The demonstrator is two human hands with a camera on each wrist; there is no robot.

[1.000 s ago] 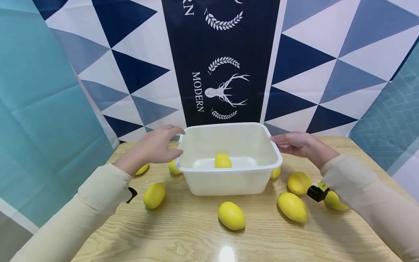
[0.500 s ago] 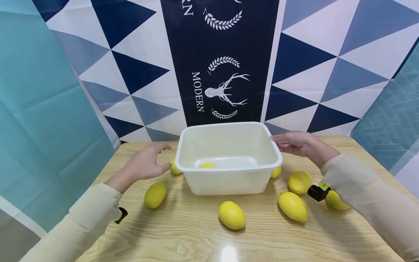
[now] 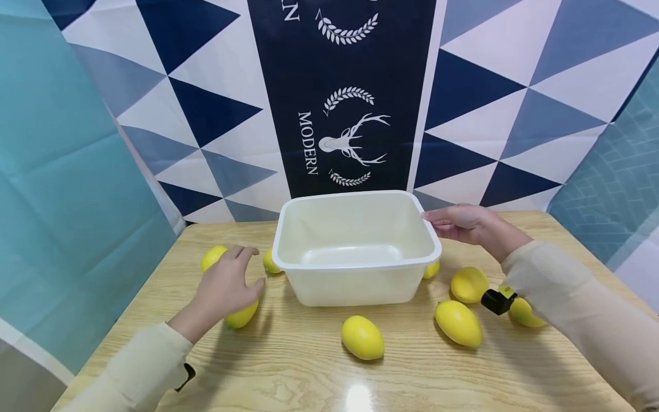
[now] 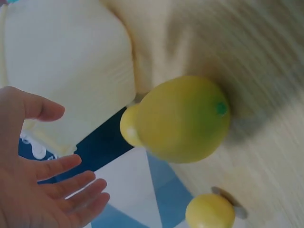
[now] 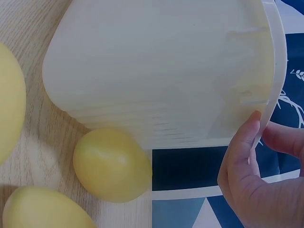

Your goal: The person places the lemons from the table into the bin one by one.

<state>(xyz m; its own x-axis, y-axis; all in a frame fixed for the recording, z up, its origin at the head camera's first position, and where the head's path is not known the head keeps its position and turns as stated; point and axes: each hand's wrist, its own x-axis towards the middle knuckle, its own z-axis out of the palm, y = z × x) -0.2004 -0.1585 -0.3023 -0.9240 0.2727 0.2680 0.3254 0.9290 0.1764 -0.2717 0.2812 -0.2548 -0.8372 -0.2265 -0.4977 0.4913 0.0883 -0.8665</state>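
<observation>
White rectangular plastic tub (image 3: 350,287): smooth, semi-matt walls, soft sheen on inner floor; faint ridges low on outer wall. Yellow lemon-shaped fruits (image 3: 362,337): smooth skin, waxy look, soft highlights; real or plastic, cannot tell. Pale wood-grain desk (image 3: 304,375): smooth, glossy, bright glare spot. Blue-and-white triangle-patterned cloth backdrop (image 3: 218,109): matt, lightly creased. Plain teal cloth hanging (image 3: 67,183): matt, fold lines. Cream fabric sleeves (image 3: 561,292): soft-looking, matt, fine-ribbed at right cuff.

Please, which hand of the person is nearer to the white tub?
The right. The right hand holds the rim of the white tub at its right end; the left hand is apart from it, off its left side.
</observation>
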